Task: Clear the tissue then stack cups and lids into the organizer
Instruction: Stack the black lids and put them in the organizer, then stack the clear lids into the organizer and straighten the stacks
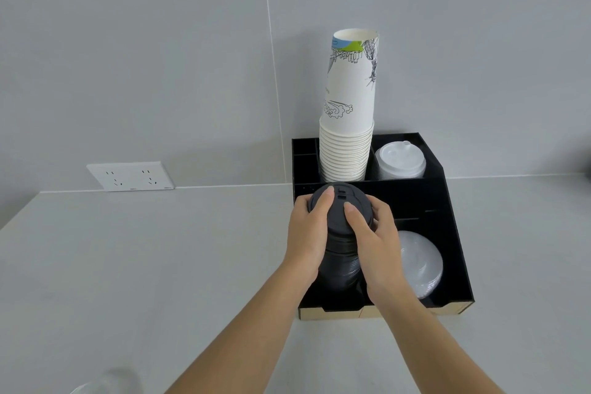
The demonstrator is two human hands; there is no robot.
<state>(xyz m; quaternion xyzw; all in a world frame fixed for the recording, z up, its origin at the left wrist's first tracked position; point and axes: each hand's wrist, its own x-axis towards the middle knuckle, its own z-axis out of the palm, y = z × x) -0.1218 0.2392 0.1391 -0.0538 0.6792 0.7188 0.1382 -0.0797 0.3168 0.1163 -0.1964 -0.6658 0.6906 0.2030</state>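
Observation:
A black organizer (447, 221) stands on the counter against the wall. A tall stack of white paper cups (348, 125) rises upside down from its back middle slot. White lids (399, 160) fill the back right slot. Clear lids (422, 262) lie in the front right slot. A stack of black lids (339, 253) stands in the front left slot. My left hand (307, 233) grips its left side. My right hand (374, 243) wraps its right side, a finger on the top lid. No tissue shows.
A white wall socket (131, 176) sits low on the grey tiled wall at the left. The pale counter (144, 265) spreads left of the organizer. A blurred clear object (105, 384) shows at the bottom left edge.

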